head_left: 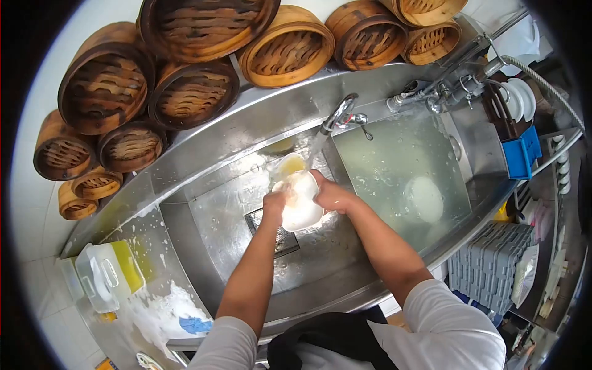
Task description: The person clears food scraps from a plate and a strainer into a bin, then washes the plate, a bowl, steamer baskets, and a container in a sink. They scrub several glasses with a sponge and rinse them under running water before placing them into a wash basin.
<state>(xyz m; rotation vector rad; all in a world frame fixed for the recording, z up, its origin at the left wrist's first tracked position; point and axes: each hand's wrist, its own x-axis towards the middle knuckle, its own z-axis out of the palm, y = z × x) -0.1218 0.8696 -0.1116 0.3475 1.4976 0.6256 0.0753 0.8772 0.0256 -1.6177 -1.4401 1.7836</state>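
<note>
Both my hands hold a white bowl [301, 205] over the left basin of a steel sink [234, 216], under water running from the tap [338, 115]. My left hand [274, 202] grips the bowl's left side. My right hand [330, 194] grips its right rim. A yellowish bowl [290, 164] sits just behind, under the stream. A dark drain grate [276, 234] lies below the bowl.
The right basin [394, 160] is full of water with a white plate [424, 198] submerged. Several bamboo steamers [191, 92] lean along the back wall. A plastic detergent jug [105, 274] and foam with a blue cloth [196, 324] lie at left. White dishes [518, 102] and grey crates [487, 262] stand at right.
</note>
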